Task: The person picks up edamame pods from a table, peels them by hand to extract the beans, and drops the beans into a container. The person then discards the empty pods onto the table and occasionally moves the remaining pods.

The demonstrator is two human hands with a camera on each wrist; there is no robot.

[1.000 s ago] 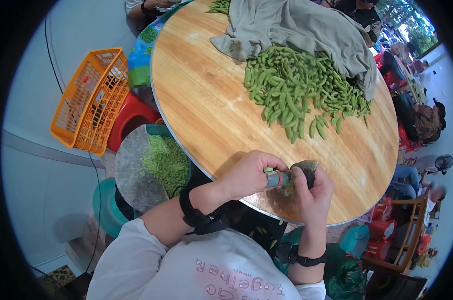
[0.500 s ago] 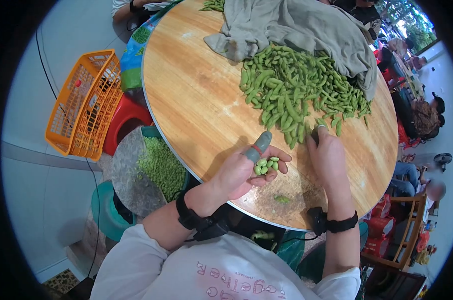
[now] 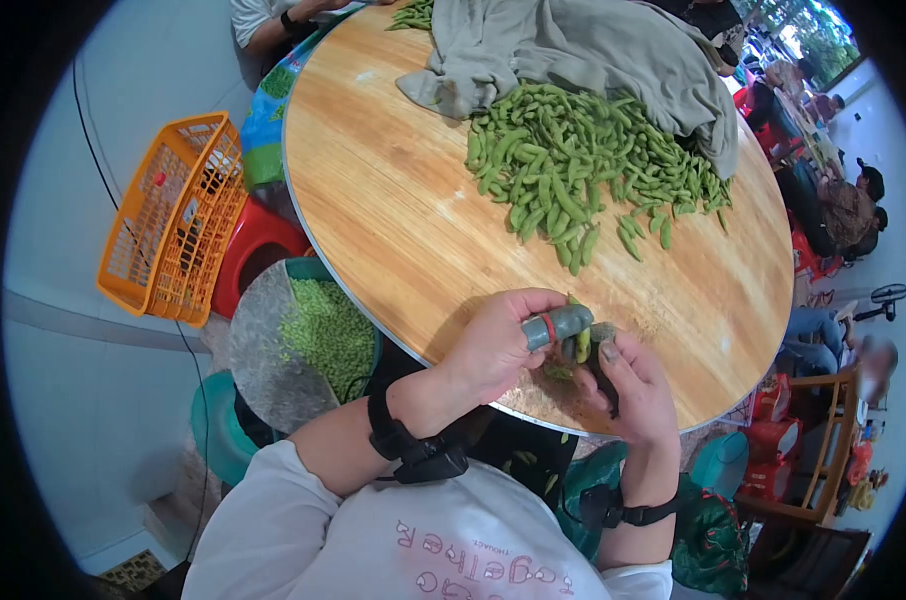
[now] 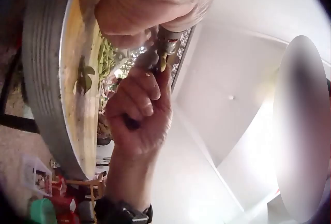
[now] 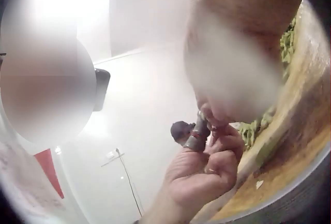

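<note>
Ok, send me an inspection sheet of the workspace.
Surface: round wooden table, darker by the near edge.
Job's things: pod pile on the table; one green pod held; shelled beans below the table's left edge.
Clutter: grey cloth over the pile's far side; orange crate and red stool at left.
Hands: left hand, with grey thumb cover, and right hand pinch the pod; dark piece at right fingers unclear.
Cables: dark cable at far left.
Surroundings: people and fan at right.

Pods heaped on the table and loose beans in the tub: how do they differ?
The pods are long and slender; the beans small and rounded. The pods look darker, the beans paler. The pods lie on the tabletop, the beans lower in a tub. Both are green and piled.
</note>
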